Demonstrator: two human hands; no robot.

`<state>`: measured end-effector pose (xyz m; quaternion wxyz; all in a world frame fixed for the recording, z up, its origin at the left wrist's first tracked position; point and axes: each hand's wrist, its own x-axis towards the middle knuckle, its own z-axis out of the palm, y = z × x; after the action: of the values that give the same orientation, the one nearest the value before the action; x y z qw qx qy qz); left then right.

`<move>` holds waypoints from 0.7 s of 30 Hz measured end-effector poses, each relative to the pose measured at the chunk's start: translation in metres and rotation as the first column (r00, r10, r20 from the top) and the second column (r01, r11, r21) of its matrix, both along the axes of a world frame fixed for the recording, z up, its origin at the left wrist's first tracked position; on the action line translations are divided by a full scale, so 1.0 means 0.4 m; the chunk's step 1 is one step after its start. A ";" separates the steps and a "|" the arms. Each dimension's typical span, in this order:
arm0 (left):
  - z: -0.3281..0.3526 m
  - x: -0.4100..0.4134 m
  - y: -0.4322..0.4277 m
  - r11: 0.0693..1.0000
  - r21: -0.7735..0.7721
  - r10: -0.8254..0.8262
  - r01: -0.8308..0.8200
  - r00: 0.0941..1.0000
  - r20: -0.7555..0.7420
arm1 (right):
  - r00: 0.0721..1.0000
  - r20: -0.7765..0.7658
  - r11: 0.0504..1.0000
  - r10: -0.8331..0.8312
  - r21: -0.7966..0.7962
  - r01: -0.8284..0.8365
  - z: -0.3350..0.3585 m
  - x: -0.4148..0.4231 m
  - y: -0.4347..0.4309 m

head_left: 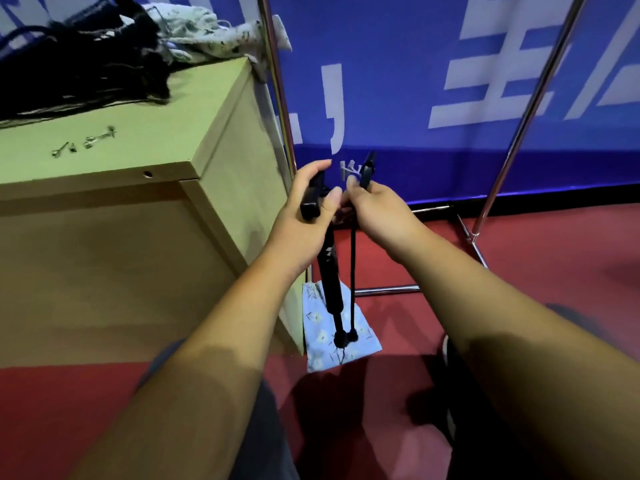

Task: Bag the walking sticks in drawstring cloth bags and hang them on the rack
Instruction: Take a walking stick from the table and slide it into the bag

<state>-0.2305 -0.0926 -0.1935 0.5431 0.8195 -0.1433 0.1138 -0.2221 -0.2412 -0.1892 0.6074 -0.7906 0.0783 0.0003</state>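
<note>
The left hand [301, 216] is curled round the handle end of a black walking stick [330, 271], which hangs downward from that grip. The right hand [381, 209] pinches a small black fitting. A black cord [353, 265] drops from it alongside the shaft, its knotted ends level with the stick's lower end.

The stick appears unbagged. The floral cloth bag [323, 336] lies on the floor below it, against the base of the worktop [145, 147]; contact between tip and cloth cannot be determined.

Probable faults:
- Both hands are occupied and the bag lies slack, so a lowered tip is likely to push the cloth aside rather than enter.
- The loose cord may wrap the shaft or snag at the bag mouth.
- A rack [277, 81] upright stands close behind the hands — a swung stick could strike it.
</note>
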 end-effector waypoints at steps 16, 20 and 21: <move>-0.039 0.055 -0.091 1.000 0.025 -0.007 0.010 0.995 -0.101 | 0.957 -0.278 0.983 0.079 -0.136 -0.120 -0.012 0.052 -0.058; -0.025 0.054 -0.080 0.999 0.050 -0.008 0.011 0.998 -0.067 | 0.972 -0.217 0.986 0.088 -0.119 -0.116 -0.028 0.044 -0.073; -0.037 0.054 -0.066 0.998 0.055 -0.006 0.009 0.998 -0.069 | 0.970 -0.218 0.983 0.106 -0.121 -0.135 -0.033 0.042 -0.070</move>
<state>-0.2089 -0.1188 -0.2084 0.5254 0.8370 -0.1306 0.0794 -0.2053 -0.2693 -0.2025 0.5396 -0.8287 0.0936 0.1156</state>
